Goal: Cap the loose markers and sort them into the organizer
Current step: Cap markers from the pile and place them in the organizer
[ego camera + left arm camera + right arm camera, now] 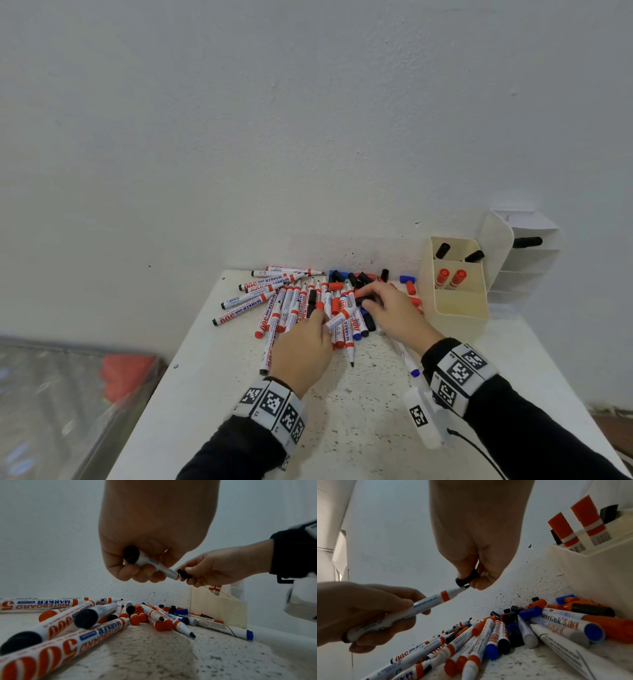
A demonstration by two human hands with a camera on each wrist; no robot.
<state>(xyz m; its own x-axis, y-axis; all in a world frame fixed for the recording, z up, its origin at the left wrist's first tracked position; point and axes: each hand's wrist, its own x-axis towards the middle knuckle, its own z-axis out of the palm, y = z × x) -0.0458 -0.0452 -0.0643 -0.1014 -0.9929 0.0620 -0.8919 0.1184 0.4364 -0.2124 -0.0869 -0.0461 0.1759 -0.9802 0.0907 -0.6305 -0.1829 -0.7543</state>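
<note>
Fingers (477, 584) of the right hand (479, 534) pinch a black cap (466, 578) at the tip of the marker (426, 604) gripped by the left hand (363, 609).

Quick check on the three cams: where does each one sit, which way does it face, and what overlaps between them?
Head: worn high, faces forward and down at table, organizer, both hands and sleeves.
Left wrist: looks along left hand, which grips a marker; right hand opposite.
Right wrist: looks along right hand, which pinches black cap; left hand opposite.
Both wrist views share the marker tip meeting the cap.
</note>
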